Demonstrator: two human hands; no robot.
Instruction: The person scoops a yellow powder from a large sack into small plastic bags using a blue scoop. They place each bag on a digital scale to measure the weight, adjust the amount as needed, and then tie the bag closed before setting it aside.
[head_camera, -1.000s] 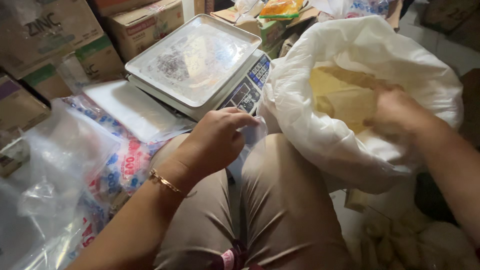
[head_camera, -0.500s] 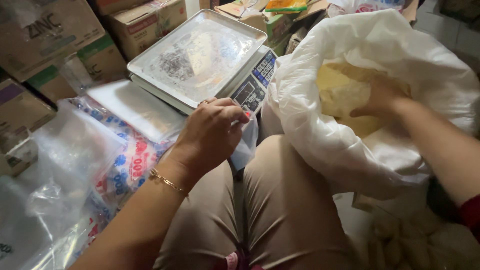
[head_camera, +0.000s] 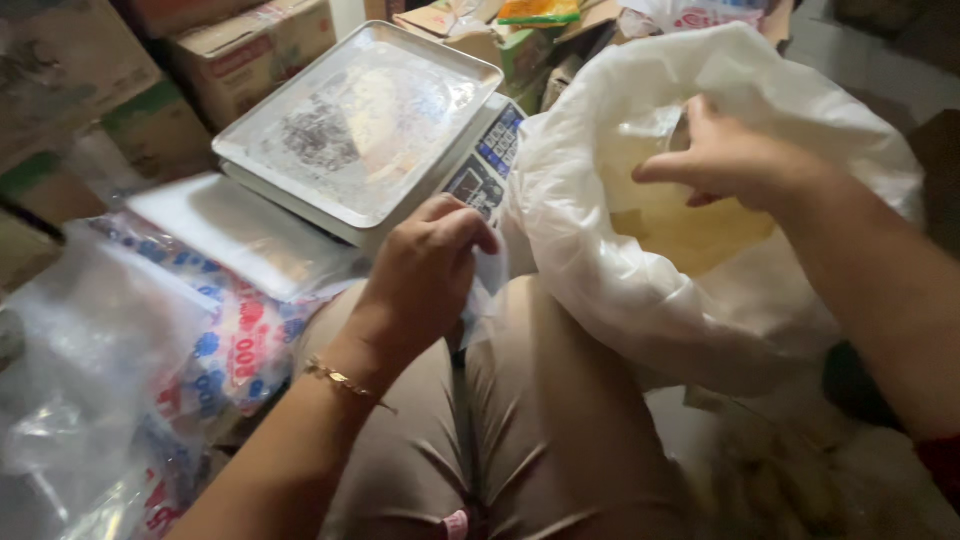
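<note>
My left hand (head_camera: 425, 275) rests over my lap with its fingers closed on a small clear plastic bag (head_camera: 487, 283), just in front of the scale's keypad. My right hand (head_camera: 725, 155) is above the open mouth of a large white plastic sack (head_camera: 640, 300). Its fingers are curled and seem to pinch a thin yellowish piece. Pale yellow contents (head_camera: 690, 225) fill the inside of the sack. The sack leans against my right thigh.
A digital scale (head_camera: 360, 130) with a metal pan stands ahead on the left. Stacks of printed plastic packets (head_camera: 230, 340) and loose clear bags (head_camera: 80, 400) lie at left. Cardboard boxes (head_camera: 230, 50) stand behind.
My right hand has lifted from deep inside the sack up to its mouth. My left hand stays by the scale holding the small bag.
</note>
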